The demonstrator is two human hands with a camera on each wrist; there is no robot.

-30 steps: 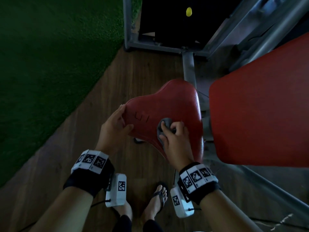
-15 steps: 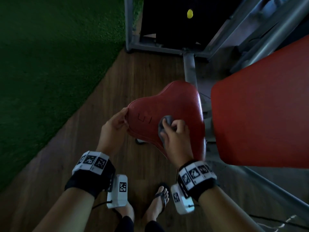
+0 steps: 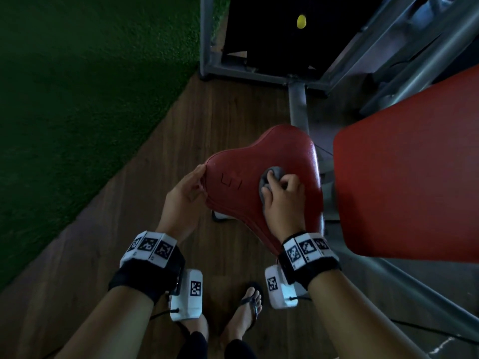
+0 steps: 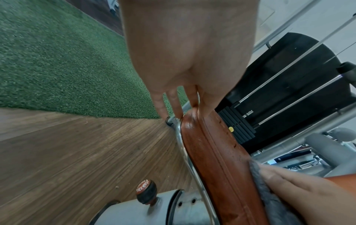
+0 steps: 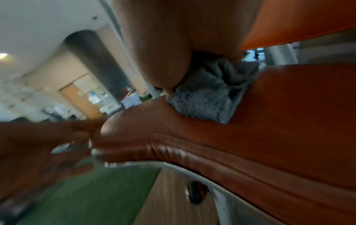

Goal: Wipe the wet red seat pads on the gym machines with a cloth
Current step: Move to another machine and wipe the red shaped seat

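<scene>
A red seat pad (image 3: 246, 161) with a small cut mark sits on a grey post in the middle of the head view. My right hand (image 3: 281, 200) grips a bunched grey cloth (image 3: 274, 173) and presses it on the pad's top, right of the cut mark. The cloth (image 5: 208, 92) is fluffy and folded under my thumb in the right wrist view. My left hand (image 3: 185, 193) holds the pad's left edge, thumb on top and fingers (image 4: 167, 103) beneath the rim (image 4: 194, 137). A larger red back pad (image 3: 404, 177) stands to the right.
Wood-look floor (image 3: 181, 125) runs under the seat, with green turf (image 3: 77, 86) to the left. The grey machine frame (image 3: 298, 104) and a black weight stack (image 4: 289, 91) stand beyond the seat. A red-capped adjustment knob (image 4: 145, 188) sits below the seat. My feet in sandals (image 3: 248, 312) are beneath.
My right hand has slid the cloth a little up and to the right across the seat pad. My left hand keeps its hold on the left edge.
</scene>
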